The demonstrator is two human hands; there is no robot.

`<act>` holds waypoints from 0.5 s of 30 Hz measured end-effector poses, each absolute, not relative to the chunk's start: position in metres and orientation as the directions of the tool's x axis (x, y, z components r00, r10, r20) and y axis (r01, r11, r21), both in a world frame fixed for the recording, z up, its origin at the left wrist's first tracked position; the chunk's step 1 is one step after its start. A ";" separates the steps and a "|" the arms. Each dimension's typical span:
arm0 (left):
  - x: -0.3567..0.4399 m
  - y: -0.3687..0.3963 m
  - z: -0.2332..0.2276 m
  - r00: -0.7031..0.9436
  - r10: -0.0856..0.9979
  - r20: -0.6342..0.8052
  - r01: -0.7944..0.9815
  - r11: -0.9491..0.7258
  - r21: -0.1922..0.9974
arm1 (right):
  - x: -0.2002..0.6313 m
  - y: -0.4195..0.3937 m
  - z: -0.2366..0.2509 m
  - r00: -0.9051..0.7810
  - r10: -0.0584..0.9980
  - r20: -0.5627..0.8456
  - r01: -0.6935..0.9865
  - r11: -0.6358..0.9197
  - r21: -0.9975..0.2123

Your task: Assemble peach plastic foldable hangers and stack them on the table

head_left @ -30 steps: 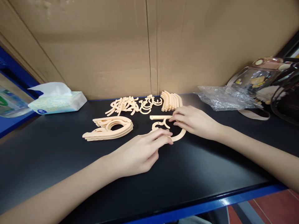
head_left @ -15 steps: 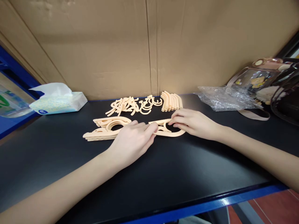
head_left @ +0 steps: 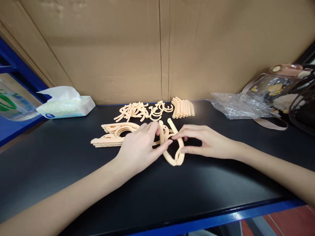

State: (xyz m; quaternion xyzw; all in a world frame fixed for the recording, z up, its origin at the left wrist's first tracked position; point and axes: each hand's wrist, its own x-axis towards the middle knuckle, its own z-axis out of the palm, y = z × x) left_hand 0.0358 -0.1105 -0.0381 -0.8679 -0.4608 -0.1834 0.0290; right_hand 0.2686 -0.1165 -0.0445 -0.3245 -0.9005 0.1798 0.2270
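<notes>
Folding the peach plastic hanger [head_left: 173, 147] at mid-table, I pinch its arms between my left hand [head_left: 140, 149] and right hand [head_left: 209, 142]. Beside it lies the finished stack [head_left: 114, 134]. Next, I judge, it needs pressing flat.

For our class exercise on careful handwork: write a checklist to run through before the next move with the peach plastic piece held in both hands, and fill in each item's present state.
1. Both hands on the folded peach piece: left hand and right hand pinch it. Ok.
2. Piece apart from the flat stack: cannot tell, the left hand hides the gap.
3. Loose hooks and curved strips lie behind, untouched. Ok.
4. Plastic bag lies apart from the hands. Ok.
5. Joint fully seated: cannot tell.
</notes>
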 end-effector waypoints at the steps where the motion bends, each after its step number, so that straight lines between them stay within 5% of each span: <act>1: 0.036 -0.110 -0.039 0.493 0.803 0.334 0.817 -0.559 0.138 | 0.266 -0.119 -0.044 -0.707 0.644 0.292 0.481 0.741 -0.468; 5: 0.037 -0.111 -0.040 0.483 0.831 0.277 0.822 -0.540 0.184 | 0.261 -0.125 -0.043 -0.744 0.592 0.309 0.449 0.786 -0.425; 12: 0.037 -0.111 -0.037 0.509 0.815 0.278 0.812 -0.562 0.157 | 0.270 -0.114 -0.045 -0.547 0.694 0.468 0.629 0.709 -0.318; 15: 0.035 -0.109 -0.037 0.527 0.797 0.295 0.801 -0.582 0.143 | 0.274 -0.106 -0.050 -0.571 0.698 0.432 0.660 0.703 -0.264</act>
